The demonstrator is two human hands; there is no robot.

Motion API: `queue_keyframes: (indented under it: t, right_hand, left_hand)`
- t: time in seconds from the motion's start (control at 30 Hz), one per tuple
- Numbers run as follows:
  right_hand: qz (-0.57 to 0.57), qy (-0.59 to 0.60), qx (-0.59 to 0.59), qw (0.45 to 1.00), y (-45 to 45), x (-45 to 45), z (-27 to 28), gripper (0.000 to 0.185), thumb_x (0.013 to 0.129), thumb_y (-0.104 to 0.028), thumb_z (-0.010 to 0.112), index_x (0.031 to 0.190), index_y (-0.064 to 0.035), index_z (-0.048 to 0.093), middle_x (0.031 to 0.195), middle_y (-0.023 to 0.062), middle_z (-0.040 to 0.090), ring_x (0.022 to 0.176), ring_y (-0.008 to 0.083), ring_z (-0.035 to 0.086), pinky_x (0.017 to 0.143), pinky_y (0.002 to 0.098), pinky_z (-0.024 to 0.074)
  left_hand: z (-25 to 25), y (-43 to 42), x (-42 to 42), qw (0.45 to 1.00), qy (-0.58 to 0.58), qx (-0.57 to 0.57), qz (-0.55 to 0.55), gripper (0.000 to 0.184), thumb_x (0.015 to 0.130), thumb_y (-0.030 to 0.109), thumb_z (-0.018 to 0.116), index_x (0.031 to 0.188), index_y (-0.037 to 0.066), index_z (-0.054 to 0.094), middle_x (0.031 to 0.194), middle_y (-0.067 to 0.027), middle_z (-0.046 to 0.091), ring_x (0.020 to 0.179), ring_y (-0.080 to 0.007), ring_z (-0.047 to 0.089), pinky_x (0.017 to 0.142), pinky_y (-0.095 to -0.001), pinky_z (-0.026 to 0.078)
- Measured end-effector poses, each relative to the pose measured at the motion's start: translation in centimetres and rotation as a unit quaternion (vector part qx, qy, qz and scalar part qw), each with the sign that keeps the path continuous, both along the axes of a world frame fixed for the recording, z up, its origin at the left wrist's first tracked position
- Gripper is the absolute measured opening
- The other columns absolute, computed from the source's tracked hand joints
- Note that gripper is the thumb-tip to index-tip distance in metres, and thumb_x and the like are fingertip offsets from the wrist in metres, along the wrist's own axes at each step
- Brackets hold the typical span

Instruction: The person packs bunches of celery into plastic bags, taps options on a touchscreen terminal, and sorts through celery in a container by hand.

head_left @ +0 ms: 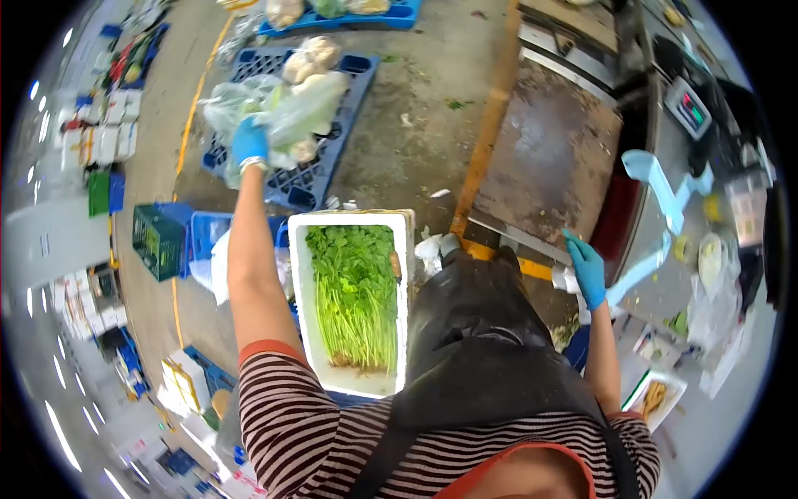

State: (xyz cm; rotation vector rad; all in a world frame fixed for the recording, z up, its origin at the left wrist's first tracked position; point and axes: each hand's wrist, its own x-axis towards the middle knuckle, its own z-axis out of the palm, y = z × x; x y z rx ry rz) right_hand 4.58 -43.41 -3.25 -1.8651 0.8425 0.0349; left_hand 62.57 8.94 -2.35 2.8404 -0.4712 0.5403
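My left hand (pixel 249 143), in a blue glove, reaches far forward and is closed on the edge of a clear plastic bag (pixel 307 108). Pale green and whitish vegetables show through the plastic, their kind blurred. Beneath the bag is a blue plastic pallet (pixel 312 185), where more bagged pale produce (pixel 312 58) lies. Away to the right, my right hand (pixel 587 268), gloved too, hangs beside the corner of a low metal platform (pixel 540 150). Its fingers are stretched out and hold nothing I can see. A white foam box (pixel 401 249) full of leafy green stalks (pixel 353 291) stands left of my legs.
Green (pixel 156 241) and blue crates (pixel 208 237) stand left of the foam box. At right, a counter carries a digital scale (pixel 688 108), light-blue strips (pixel 657 187) and plastic bags (pixel 716 291). Another blue pallet (pixel 391 17) lies farther ahead. Vegetable scraps dot the wet floor.
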Motion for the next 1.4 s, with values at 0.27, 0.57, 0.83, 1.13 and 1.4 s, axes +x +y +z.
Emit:
queue_keyframes:
  t: [0.27,0.57,0.83,1.13,1.4]
  right_hand:
    - [0.011,0.009,0.019,1.0,1.4,-5.2,-3.9,0.032,0.096,-0.022,0.061,0.122,-0.0037,0.066,0.118,0.0125,0.069,0.107,0.0197,0.065,0.094,0.0301,0.0479]
    - [0.087,0.016,-0.008,0.996,0.3,0.6,-4.7,0.035,0.095,-0.029,0.058,0.12,-0.0066,0.067,0.114,0.0185,0.068,0.105,0.0317,0.065,0.091,0.0363,0.0497]
    - [0.108,0.028,0.0,0.994,2.9,-0.5,-4.7,0.036,0.095,-0.03,0.056,0.123,-0.0091,0.065,0.117,0.0153,0.067,0.107,0.031,0.064,0.093,0.0371,0.0493]
    - [-0.142,0.131,-0.022,0.981,6.8,-13.8,-2.5,0.032,0.094,-0.027,0.058,0.118,-0.0084,0.069,0.113,0.0187,0.068,0.102,0.0341,0.066,0.089,0.0385,0.0506]
    - [-0.154,0.11,0.011,0.982,9.7,-16.8,-4.3,0.031,0.094,-0.028,0.058,0.119,-0.0126,0.069,0.114,0.0183,0.067,0.103,0.0372,0.064,0.09,0.0402,0.0505]
  left_hand:
    - [10.3,-2.1,-3.5,0.993,-0.045,-0.104,0.046,0.019,0.085,0.014,0.053,0.091,0.002,0.066,0.085,-0.0205,0.065,0.077,-0.0353,0.062,0.072,-0.0424,0.047]
    - [18.7,-6.6,-21.0,0.795,0.425,-0.433,-0.004,0.01,0.08,0.005,0.051,0.073,0.007,0.058,0.074,0.0005,0.055,0.068,-0.0111,0.051,0.067,-0.0283,0.044]
    - [1.3,-20.9,-11.4,0.7,0.588,-0.386,-0.122,0.022,0.093,0.016,0.052,0.091,-0.002,0.066,0.089,-0.0122,0.068,0.083,-0.0205,0.063,0.078,-0.0333,0.05]
    - [11.9,-32.5,25.5,0.964,-0.149,0.195,-0.106,0.028,0.091,0.027,0.049,0.088,0.011,0.072,0.092,-0.0161,0.071,0.078,-0.0337,0.069,0.07,-0.0454,0.055]
    - [-1.7,-36.6,16.6,0.933,0.151,-0.126,-0.301,0.031,0.087,0.03,0.065,0.103,0.004,0.067,0.093,-0.021,0.07,0.078,-0.035,0.065,0.07,-0.0455,0.05]
